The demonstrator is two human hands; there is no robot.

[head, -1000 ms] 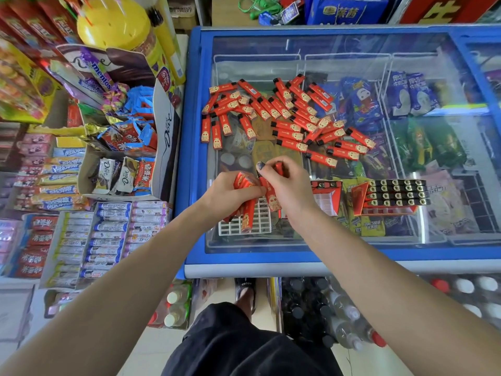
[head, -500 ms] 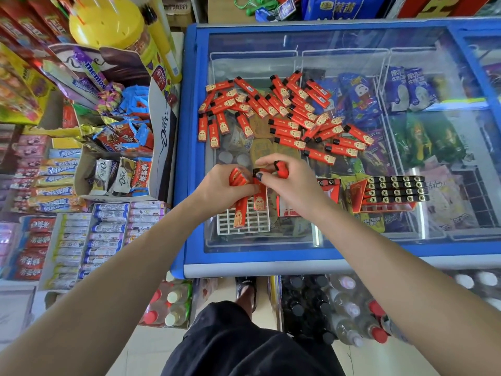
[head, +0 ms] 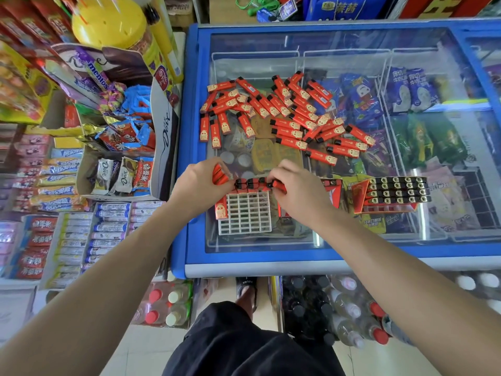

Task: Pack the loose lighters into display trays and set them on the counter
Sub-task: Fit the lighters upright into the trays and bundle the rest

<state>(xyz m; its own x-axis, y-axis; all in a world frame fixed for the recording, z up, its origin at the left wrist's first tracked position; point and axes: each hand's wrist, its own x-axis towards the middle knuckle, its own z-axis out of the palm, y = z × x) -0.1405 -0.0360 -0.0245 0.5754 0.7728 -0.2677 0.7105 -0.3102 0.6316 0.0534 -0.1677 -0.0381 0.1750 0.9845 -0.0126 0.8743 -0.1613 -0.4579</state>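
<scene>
A heap of loose red lighters (head: 284, 112) lies on the glass freezer lid (head: 339, 240). In front of it sits a white grid tray (head: 248, 215) with a few lighters standing along its far row. My left hand (head: 199, 185) grips a small bunch of red lighters at the tray's far left corner. My right hand (head: 298, 191) pinches one red lighter at the tray's far right corner. A filled display tray (head: 393, 195) of black-capped lighters lies to the right. A red tray box is partly hidden under my right hand.
Snack boxes and candy shelves (head: 119, 158) crowd the left side, right up against the freezer's blue frame (head: 189, 131). Bottled drinks (head: 339, 308) stand on the floor below the freezer. My leg and sandal show at the bottom centre.
Both hands moved from above the tray's middle to its far row. Lighters now stand in that row, and the bunch in my left hand looks smaller.
</scene>
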